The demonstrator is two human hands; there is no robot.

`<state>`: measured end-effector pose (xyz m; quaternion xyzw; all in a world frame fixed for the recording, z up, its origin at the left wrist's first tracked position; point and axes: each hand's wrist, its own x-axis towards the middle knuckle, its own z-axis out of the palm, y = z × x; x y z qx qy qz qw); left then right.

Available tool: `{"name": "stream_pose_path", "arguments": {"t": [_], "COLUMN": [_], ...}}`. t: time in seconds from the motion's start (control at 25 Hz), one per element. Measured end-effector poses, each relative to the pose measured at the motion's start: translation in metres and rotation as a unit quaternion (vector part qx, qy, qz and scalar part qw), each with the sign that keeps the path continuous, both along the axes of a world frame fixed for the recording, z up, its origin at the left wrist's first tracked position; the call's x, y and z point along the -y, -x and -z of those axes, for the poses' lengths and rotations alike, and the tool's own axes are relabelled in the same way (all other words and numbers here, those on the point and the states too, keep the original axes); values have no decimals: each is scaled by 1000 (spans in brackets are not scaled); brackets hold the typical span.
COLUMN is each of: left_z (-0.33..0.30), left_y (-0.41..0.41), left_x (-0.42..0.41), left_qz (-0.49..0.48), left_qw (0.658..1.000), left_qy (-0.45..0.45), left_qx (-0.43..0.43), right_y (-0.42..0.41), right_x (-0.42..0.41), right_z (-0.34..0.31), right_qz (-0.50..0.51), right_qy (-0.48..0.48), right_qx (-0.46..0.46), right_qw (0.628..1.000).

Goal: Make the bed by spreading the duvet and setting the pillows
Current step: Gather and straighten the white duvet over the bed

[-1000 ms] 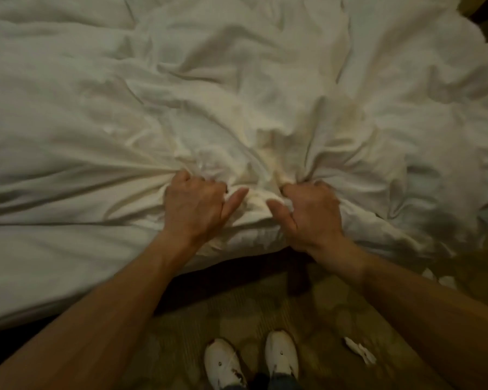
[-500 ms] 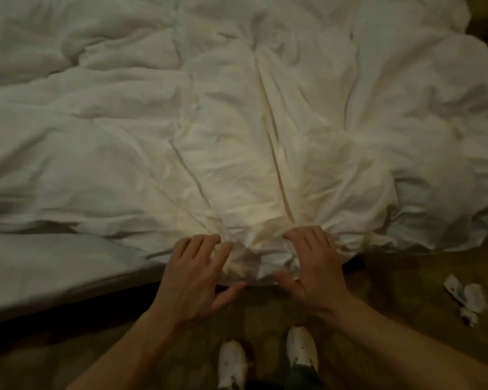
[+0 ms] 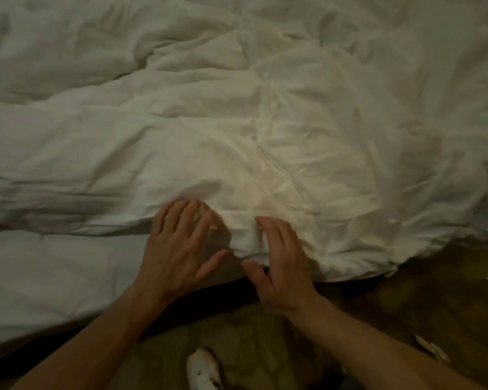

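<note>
The duvet (image 3: 265, 130) lies rumpled across the bed, its near hem bunched at 6 o'clock. Left hand (image 3: 178, 249) and right hand (image 3: 279, 263) rest there, fingers straight and loose, gripping nothing. It looks soft, bulky and light; best gripped along the hem.

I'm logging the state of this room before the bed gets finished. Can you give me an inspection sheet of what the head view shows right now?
Surface: bare white sheet exposed at lower left of the bed.
Job's things: white duvet, crumpled, its near edge bunched at the bed's side; pillows: nothing seen.
Clutter: white paper scraps on the patterned carpet at right.
Hands: left hand and right hand lie on the duvet's edge, fingers extended, not gripping.
Cables: nothing seen.
Surroundings: dim light; one white shoe below.
</note>
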<state>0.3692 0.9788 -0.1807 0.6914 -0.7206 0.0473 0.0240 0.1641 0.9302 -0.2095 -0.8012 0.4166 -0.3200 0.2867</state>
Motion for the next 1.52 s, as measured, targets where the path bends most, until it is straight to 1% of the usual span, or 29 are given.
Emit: {"name": "stream_pose_path", "arguments": {"t": [0.16, 0.24, 0.36, 0.44, 0.56, 0.72, 0.88, 1.08, 1.2, 1.28, 1.36, 1.44, 1.52], "left_z": [11, 17, 35, 54, 72, 68, 61, 53, 44, 42, 43, 41, 29], "left_y": [-63, -82, -95, -96, -100, -101, -86, -53, -36, -30, -30, -34, -45], "left_x": [7, 22, 39, 46, 62, 70, 37, -34, -77, -92, -93, -94, -107], "left_qz": [14, 5, -30, -37, -28, -17, -16, -40, -40, -51, -62, -48, -36], "left_qw": [998, 999, 999, 997, 996, 995, 992, 987, 987, 990, 991, 990, 988], "left_qy": [52, 45, 3, 19, 48, 52, 66, 89, 86, 54, 21, 11, 5], "left_qx": [18, 7, -36, -58, -74, -80, -110, -130, -132, -121, -116, -135, -148], "right_y": [-67, -90, -113, -118, -121, -128, -113, -79, -59, -53, -55, -61, -69], "right_x": [-5, 4, 16, 25, 39, 47, 37, -14, -46, -59, -63, -65, -71], "right_z": [6, 14, 35, 49, 64, 62, 51, 40, 31, 30, 32, 32, 23], "right_qz": [39, 51, 60, 71, 86, 101, 45, -45, -85, -91, -70, -44, -46], "right_qy": [20, 28, 34, 70, 116, 122, 102, 47, 51, 47, 30, 19, 15], "right_qx": [-5, -34, -104, -131, -136, -111, -98, -118, -113, -127, -137, -115, -68], "right_qw": [999, 998, 992, 986, 980, 981, 989, 991, 989, 987, 988, 992, 997]}}
